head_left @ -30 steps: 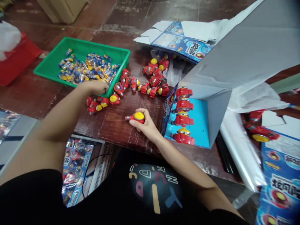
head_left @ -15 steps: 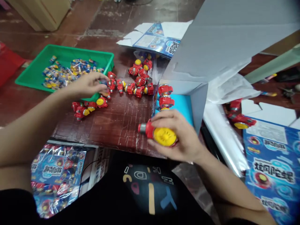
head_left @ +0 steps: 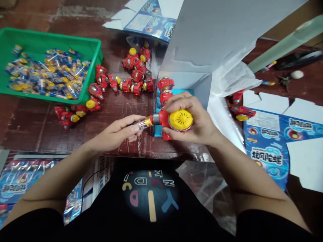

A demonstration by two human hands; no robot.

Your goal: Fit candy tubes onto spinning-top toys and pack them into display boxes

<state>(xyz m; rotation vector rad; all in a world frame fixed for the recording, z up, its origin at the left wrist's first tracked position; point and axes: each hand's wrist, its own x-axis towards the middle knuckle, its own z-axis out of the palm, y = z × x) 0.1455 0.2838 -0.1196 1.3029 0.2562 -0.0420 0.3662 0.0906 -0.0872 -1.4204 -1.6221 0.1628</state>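
Note:
My right hand (head_left: 195, 119) grips a red toy with a round yellow disc (head_left: 180, 119), its grey neck pointing left. Between the fingers and thumb of my left hand (head_left: 121, 132) is a small clear tube with a blue and yellow label (head_left: 144, 123), its end touching the toy's neck. Just behind the toy, an open box (head_left: 202, 89) with a blue inside holds several red toys (head_left: 166, 88). More red toys (head_left: 136, 88) lie on the dark red table (head_left: 111, 111). Similar small tubes (head_left: 58, 72) fill part of a green tray (head_left: 97, 53) at the left.
Printed blue card (head_left: 153, 25) lies behind the loose toys. The box's raised grey lid (head_left: 199, 37) leans at the back. To the right are clear plastic film (head_left: 224, 117), two red toys and more blue card (head_left: 270, 154). Wrapped packs (head_left: 20, 185) are at lower left.
My left hand has come from beside the green tray to the toy, now with a tube in it. My right hand still holds the toy, slightly higher in view. The view has shifted.

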